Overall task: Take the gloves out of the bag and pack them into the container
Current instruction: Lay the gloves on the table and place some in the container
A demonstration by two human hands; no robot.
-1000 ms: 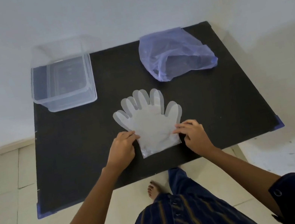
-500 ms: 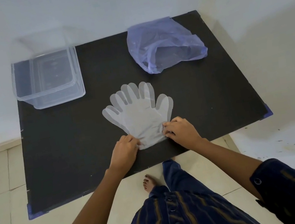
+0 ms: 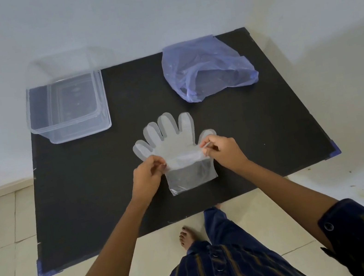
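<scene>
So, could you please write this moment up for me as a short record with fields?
Surface: black rectangular table
Gloves: clear plastic disposable gloves, stacked flat at table centre, fingers pointing away from the person
Left hand: pinching the left edge of the gloves
Right hand: pinching the right edge, film lifted
Container: clear plastic rectangular container, far left, nothing visible inside
Bag: crumpled translucent blue plastic bag, far right
Packing: not yet started
</scene>
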